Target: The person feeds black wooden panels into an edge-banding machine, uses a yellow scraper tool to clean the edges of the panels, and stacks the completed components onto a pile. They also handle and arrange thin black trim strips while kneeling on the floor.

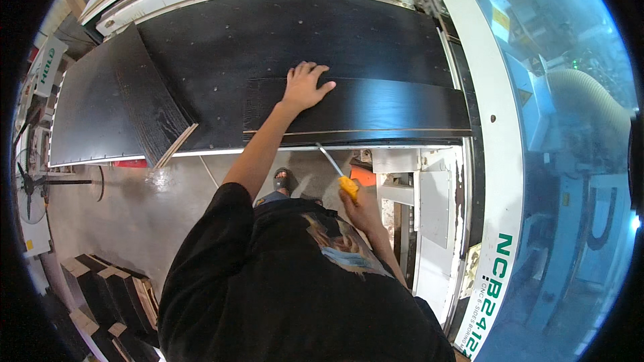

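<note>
My left hand (pixel 306 87) rests with fingers spread on the far edge of a dark wood-grain board (pixel 382 108), which lies along the near right side of a black machine table (pixel 221 47). In my right hand (pixel 363 208) is a screwdriver (pixel 348 186) with a yellow handle. Its metal shaft slants up and to the left, and the tip comes close to the board's near edge; I cannot tell whether it touches. A second dark board (pixel 144 90) lies slantwise on the table's left part, one end sticking out past the front edge.
A white machine frame (pixel 500 181) with a blue see-through cover (pixel 570 94) borders the table on the right. Stacked dark boards (pixel 111 295) stand at the lower left. A fan (pixel 30 184) is at the far left. An orange object (pixel 363 175) sits below the table edge.
</note>
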The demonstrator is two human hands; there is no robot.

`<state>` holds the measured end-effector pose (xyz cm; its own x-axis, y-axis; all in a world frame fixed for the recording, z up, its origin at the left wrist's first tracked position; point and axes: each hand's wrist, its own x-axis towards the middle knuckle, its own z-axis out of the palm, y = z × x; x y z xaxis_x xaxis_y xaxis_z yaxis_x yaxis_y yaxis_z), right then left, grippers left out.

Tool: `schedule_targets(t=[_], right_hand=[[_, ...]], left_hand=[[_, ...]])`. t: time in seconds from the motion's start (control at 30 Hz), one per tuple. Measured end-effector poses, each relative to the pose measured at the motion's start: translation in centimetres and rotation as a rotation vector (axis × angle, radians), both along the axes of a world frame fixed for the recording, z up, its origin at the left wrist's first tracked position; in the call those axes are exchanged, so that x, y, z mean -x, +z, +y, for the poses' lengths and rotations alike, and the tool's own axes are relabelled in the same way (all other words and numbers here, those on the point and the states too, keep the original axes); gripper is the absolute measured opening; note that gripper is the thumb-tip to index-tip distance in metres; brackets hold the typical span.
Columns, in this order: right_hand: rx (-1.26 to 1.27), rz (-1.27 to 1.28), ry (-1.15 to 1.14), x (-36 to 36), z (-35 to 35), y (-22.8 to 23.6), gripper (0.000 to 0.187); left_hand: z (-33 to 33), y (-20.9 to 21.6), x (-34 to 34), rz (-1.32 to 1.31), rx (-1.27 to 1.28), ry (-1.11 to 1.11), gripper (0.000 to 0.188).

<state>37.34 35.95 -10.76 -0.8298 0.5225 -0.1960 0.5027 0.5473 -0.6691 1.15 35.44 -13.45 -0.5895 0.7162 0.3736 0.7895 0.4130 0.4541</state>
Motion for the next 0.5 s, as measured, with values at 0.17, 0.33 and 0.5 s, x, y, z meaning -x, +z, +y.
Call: schedule_targets(t=[0.17, 0.33, 0.5], right_hand=[[-0.205, 0.187, -0.273, -4.2, 3.3, -0.8, 0.03], [-0.076, 0.135, -0.978, -14.0, 10.8, 3.4, 0.033], [0.046, 0.064, -0.951, -14.3, 8.1, 8.2, 0.033]], left_hand=[[1.5, 0.0, -0.3, -0.013, -0.029, -0.1, 0.039], [0.3, 0.2, 1.3, 0.039, -0.027, -0.223, 0.037], [-0.9, 0.8, 2.7, 0.007, 0.003, -0.274, 0.034]])
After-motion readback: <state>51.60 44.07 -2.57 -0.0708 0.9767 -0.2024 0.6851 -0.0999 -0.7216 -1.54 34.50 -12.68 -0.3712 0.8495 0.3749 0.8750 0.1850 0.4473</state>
